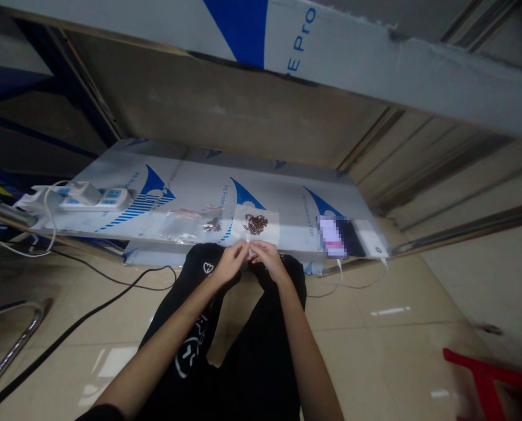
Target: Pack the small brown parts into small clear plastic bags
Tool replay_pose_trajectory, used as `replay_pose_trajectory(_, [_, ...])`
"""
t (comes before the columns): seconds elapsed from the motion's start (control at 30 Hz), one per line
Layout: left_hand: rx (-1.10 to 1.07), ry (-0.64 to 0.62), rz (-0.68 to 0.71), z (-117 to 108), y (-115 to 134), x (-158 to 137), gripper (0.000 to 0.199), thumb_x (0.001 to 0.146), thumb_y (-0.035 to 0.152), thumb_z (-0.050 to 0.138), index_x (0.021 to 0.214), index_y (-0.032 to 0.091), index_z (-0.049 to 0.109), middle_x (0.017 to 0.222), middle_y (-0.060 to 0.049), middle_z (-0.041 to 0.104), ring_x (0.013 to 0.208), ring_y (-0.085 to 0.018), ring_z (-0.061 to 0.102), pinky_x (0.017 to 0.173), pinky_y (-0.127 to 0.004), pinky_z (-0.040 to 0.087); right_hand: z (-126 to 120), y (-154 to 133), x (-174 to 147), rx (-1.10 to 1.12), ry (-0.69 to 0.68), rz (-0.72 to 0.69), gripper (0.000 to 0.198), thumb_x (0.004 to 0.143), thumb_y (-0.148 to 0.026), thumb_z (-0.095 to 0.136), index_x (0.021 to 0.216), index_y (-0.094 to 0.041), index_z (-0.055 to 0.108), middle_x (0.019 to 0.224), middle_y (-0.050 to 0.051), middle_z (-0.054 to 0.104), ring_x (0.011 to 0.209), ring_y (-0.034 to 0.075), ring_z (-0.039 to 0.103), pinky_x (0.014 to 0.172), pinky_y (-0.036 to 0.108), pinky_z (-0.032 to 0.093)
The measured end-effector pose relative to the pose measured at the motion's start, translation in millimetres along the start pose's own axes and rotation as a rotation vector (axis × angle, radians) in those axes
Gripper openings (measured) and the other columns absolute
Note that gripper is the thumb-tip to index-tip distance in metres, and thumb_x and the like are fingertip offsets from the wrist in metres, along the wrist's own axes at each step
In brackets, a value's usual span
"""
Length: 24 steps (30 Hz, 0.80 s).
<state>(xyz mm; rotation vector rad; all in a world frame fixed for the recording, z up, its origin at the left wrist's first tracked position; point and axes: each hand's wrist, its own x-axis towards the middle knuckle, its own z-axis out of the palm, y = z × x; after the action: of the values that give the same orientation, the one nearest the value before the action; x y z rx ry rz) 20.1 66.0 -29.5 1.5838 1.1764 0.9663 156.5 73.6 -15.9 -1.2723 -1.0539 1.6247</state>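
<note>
My left hand (pixel 231 261) and my right hand (pixel 267 257) meet at the shelf's front edge, just above my knees. Both have their fingers pinched around a small, pale, see-through piece (pixel 249 245) that looks like plastic; its kind is not clear. Right behind the fingertips, a heap of small dark brown, rod-like pieces (pixel 256 223) rests on a white sheet (pixel 272 232). Left of that sheet lie clear plastic bags (pixel 179 225), with a few dark pieces (pixel 212 224) in or on one of them.
The low shelf (pixel 278 181) wears printed protective film. A power strip (pixel 96 199) with plugs lies on its left end. At the right end are a phone (pixel 333 237) and a white device (pixel 372 238), both cabled. An upper board (pixel 352 76) overhangs; a red stool (pixel 484 374) stands lower right.
</note>
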Motion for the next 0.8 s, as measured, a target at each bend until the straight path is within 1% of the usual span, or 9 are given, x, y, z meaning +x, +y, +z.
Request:
replay_pose_trajectory(0.1, [0.006, 0.076, -0.003, -1.2, -2.6, 1.0, 0.032, 0.085, 0.042, 0.037, 0.066, 0.016, 0.043, 0.058, 0.004, 0.043, 0.055, -0.009, 0.041, 0.056, -0.021, 0.033, 0.0, -2.3, -0.3, -0.002, -0.065, 0.013, 0.026, 0.067, -0.039, 0.064, 0.083, -0.019, 0.067, 0.078, 0.003, 0.066, 0.064, 0.012, 0.061, 0.048, 0.018, 0.045])
replay_pose_trajectory(0.2, [0.027, 0.107, 0.002, -1.2, -4.5, 0.9, 0.031, 0.086, 0.040, 0.036, 0.067, 0.017, 0.044, 0.059, 0.004, 0.043, 0.057, -0.009, 0.042, 0.056, -0.021, 0.032, 0.0, -0.8, 0.8, -0.034, -0.091, -0.023, 0.026, 0.067, -0.040, 0.063, 0.082, -0.019, 0.067, 0.076, 0.002, 0.065, 0.066, 0.011, 0.059, 0.049, 0.017, 0.045])
replay_pose_trajectory(0.3, [0.022, 0.153, -0.001, 0.9, -5.2, -0.5, 0.026, 0.085, 0.039, 0.038, 0.074, 0.017, 0.045, 0.062, 0.004, 0.046, 0.058, -0.009, 0.044, 0.058, -0.021, 0.034, -0.4, 2.4, 2.9, -0.086, -0.066, -0.062, 0.027, 0.066, -0.041, 0.063, 0.080, -0.019, 0.068, 0.073, 0.001, 0.064, 0.062, 0.010, 0.056, 0.048, 0.017, 0.044])
replay_pose_trajectory(0.4, [0.037, 0.216, 0.016, 1.5, -3.1, -1.6, 0.025, 0.083, 0.040, 0.042, 0.073, 0.018, 0.043, 0.059, 0.005, 0.041, 0.054, -0.008, 0.040, 0.055, -0.020, 0.033, -1.3, 5.0, 4.3, -0.147, -0.071, -0.083, 0.026, 0.066, -0.040, 0.063, 0.076, -0.017, 0.068, 0.067, 0.000, 0.063, 0.056, 0.009, 0.052, 0.046, 0.017, 0.041])
replay_pose_trajectory(0.47, [0.051, 0.203, 0.030, 0.4, -0.4, -1.8, 0.028, 0.083, 0.040, 0.043, 0.068, 0.017, 0.043, 0.057, 0.005, 0.041, 0.052, -0.008, 0.039, 0.054, -0.020, 0.032, -2.2, 6.3, 4.3, -0.183, -0.087, -0.092, 0.024, 0.066, -0.039, 0.063, 0.072, -0.016, 0.068, 0.063, 0.000, 0.062, 0.052, 0.008, 0.051, 0.044, 0.017, 0.038])
replay_pose_trajectory(0.53, [0.047, 0.173, 0.032, -1.0, 2.5, -2.0, 0.031, 0.083, 0.040, 0.043, 0.064, 0.016, 0.044, 0.057, 0.004, 0.043, 0.053, -0.008, 0.041, 0.055, -0.021, 0.033, -3.1, 7.2, 3.8, -0.207, -0.094, -0.095, 0.023, 0.066, -0.037, 0.064, 0.070, -0.015, 0.068, 0.060, -0.001, 0.061, 0.050, 0.008, 0.050, 0.044, 0.018, 0.037])
replay_pose_trajectory(0.63, [0.020, 0.154, 0.030, -2.1, 4.9, -2.4, 0.032, 0.084, 0.040, 0.042, 0.063, 0.016, 0.044, 0.056, 0.004, 0.044, 0.054, -0.009, 0.042, 0.056, -0.021, 0.033, -3.7, 7.9, 3.4, -0.225, -0.094, -0.087, 0.021, 0.064, -0.035, 0.065, 0.070, -0.015, 0.068, 0.060, -0.001, 0.062, 0.049, 0.008, 0.051, 0.045, 0.019, 0.037])
replay_pose_trajectory(0.8, [-0.009, 0.192, 0.010, -1.2, 3.4, -2.2, 0.035, 0.085, 0.039, 0.038, 0.059, 0.016, 0.038, 0.055, 0.004, 0.036, 0.053, -0.008, 0.036, 0.054, -0.021, 0.030, -0.4, 7.8, 4.7, -0.211, -0.081, -0.069, 0.020, 0.063, -0.033, 0.066, 0.072, -0.014, 0.068, 0.064, 0.001, 0.064, 0.052, 0.009, 0.053, 0.046, 0.019, 0.038])
